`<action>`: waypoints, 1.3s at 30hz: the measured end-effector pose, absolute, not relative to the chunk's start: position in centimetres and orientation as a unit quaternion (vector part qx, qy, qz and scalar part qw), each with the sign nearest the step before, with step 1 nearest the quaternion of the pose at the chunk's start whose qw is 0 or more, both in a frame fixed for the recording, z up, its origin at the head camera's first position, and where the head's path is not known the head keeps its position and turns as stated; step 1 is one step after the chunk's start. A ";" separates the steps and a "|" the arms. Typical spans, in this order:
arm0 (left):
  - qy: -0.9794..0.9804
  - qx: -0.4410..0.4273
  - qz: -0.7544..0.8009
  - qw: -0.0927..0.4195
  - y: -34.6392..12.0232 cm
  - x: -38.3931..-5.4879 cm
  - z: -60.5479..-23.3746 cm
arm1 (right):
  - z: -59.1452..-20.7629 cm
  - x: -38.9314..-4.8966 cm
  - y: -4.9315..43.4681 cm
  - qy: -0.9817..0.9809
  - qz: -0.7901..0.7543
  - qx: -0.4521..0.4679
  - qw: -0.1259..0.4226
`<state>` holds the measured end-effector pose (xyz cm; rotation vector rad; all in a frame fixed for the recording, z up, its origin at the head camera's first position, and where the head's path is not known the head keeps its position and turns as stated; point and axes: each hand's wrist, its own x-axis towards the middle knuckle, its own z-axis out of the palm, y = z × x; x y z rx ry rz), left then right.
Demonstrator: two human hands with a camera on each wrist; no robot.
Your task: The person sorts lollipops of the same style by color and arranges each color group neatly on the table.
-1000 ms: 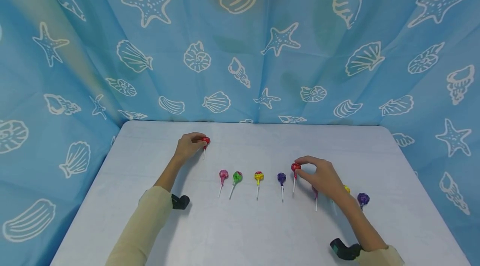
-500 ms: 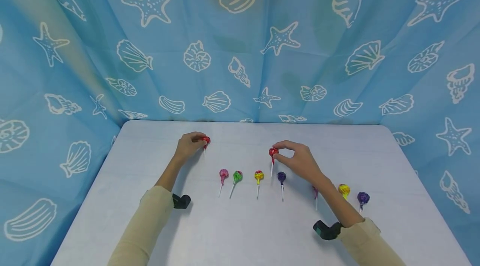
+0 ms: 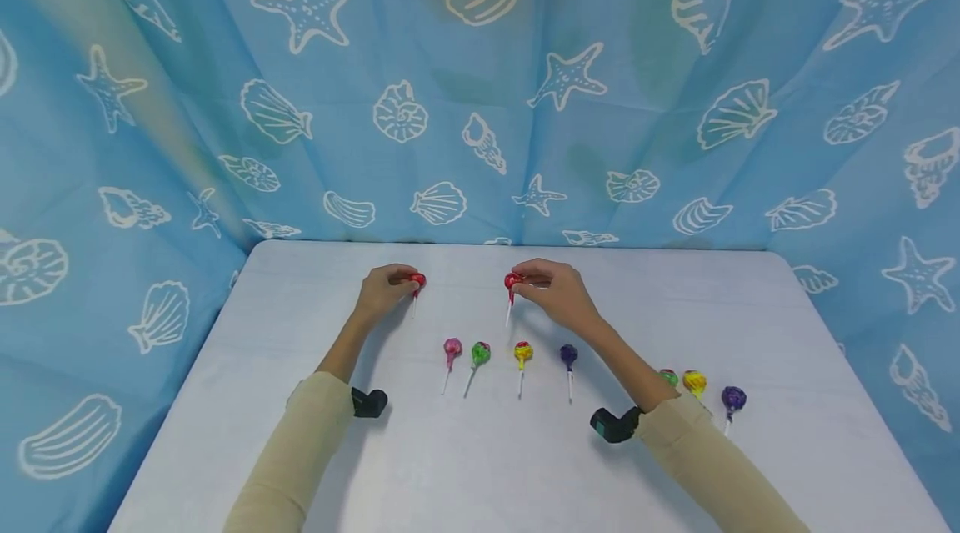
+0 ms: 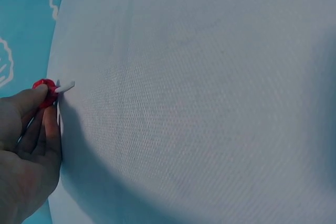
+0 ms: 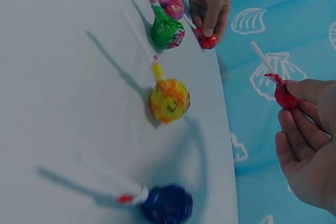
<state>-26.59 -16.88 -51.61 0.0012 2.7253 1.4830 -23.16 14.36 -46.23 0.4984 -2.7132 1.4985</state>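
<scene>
My left hand [image 3: 381, 294] pinches a red lollipop [image 4: 44, 94] by its wrapped head at the far left of the table, the white stick pointing toward me. Further right, my right hand [image 3: 557, 293] pinches a second red lollipop [image 5: 285, 96] between thumb and fingers, its stick hanging down. In front of the hands lies a spaced row: a pink lollipop [image 3: 452, 347], a green lollipop [image 3: 481, 353], a yellow lollipop [image 3: 522, 351] and a dark purple lollipop [image 3: 569, 355], sticks toward me.
Right of the right forearm lie another green lollipop [image 3: 668, 377], another yellow lollipop [image 3: 694, 383] and another purple lollipop [image 3: 733, 399], partly behind the sleeve. A blue shell-patterned curtain [image 3: 480, 99] stands along the back and sides of the white table [image 3: 465, 466].
My right hand has carried its red lollipop left and away from me, past the row's right end, toward the left hand. The left hand has stayed in place, still pinching its lollipop.
</scene>
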 end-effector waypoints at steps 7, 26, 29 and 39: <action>0.881 0.004 0.473 0.021 -16.9 -26.7 -51.6 | -46.5 -24.4 12.0 -0.861 0.483 0.156 -0.010; 0.884 -0.009 0.467 0.027 -16.8 -26.5 -51.3 | -48.5 -26.0 7.3 -0.853 0.509 0.110 -0.038; 0.883 -0.011 0.469 0.029 -16.7 -26.5 -51.2 | -48.8 -26.2 6.5 -0.852 0.510 0.111 -0.036; 0.881 -0.023 0.471 0.040 -16.7 -26.8 -51.3 | -49.9 -26.8 4.1 -0.857 0.503 0.101 -0.049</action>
